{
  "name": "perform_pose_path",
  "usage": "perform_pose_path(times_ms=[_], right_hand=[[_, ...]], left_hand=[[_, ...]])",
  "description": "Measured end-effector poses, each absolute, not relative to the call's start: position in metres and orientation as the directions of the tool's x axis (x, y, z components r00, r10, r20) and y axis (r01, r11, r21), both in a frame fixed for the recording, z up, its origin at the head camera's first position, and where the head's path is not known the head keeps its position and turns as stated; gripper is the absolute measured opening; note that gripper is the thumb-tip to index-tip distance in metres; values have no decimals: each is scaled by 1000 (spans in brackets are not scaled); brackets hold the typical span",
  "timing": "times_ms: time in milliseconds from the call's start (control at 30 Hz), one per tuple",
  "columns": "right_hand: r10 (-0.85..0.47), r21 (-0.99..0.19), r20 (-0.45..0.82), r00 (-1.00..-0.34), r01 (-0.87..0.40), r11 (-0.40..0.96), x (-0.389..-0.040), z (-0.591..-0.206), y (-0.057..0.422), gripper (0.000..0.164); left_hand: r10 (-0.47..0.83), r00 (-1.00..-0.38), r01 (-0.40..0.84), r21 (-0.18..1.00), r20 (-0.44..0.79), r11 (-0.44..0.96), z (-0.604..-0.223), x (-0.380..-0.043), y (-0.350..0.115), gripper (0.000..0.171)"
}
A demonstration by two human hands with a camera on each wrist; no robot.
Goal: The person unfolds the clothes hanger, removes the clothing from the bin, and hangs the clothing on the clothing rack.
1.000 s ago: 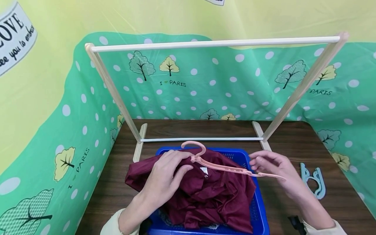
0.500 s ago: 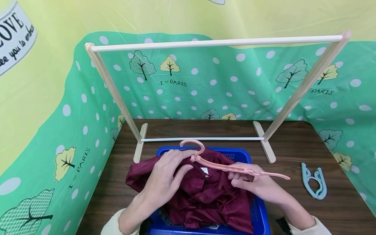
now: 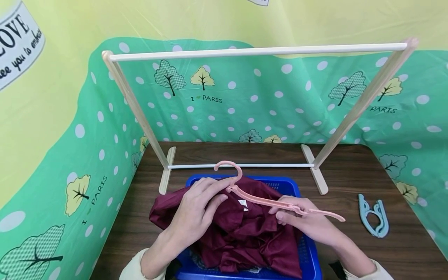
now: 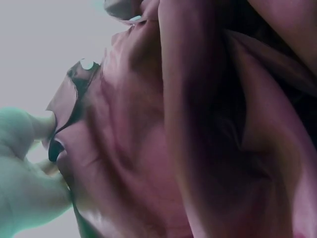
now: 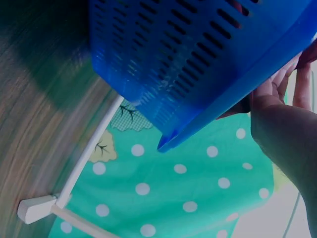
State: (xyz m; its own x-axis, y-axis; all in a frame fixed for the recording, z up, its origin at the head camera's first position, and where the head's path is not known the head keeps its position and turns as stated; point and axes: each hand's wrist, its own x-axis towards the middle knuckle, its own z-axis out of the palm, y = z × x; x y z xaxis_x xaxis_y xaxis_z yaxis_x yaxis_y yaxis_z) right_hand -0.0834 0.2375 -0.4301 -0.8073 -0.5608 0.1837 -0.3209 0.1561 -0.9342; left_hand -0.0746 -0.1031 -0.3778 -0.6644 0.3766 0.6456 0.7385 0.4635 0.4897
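A maroon shirt (image 3: 245,237) with a small white neck label lies bunched over the blue basket (image 3: 313,252). My left hand (image 3: 196,206) grips the shirt near the collar, at the base of the pink hanger's (image 3: 260,199) hook. The left wrist view shows its thumb and fingers (image 4: 29,188) pinching the maroon cloth. The hanger's right arm slants outside the shirt, across the back of my right hand (image 3: 302,217); its left arm is hidden under cloth and hand. Below that arm, my right thumb and fingers pinch the shirt's other side.
A wooden rack with a white top rail (image 3: 259,50) stands behind the basket on the dark wooden table (image 3: 350,167). To the right lies a folded light-blue hanger (image 3: 373,216). Patterned green and yellow cloth (image 3: 224,116) surrounds the table.
My right hand has moved left, from beside the hanger's end onto the shirt, and taken hold of cloth. The hanger has tilted slightly, its hook rising. My left hand has barely moved.
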Motion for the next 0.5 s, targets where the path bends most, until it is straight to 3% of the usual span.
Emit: perform_pose_path(times_ms=[267,500], right_hand=[[-398,-933,136,-907,-253,257,-81,-432,251,19],[-312,-950,232,-921,-284,131,-78,-433,265,22]], left_hand=[[371,-692,713,508,620,483,-380,-76,-107,44],[357,-685,716,499,635,488,-384,-79,-111,45]])
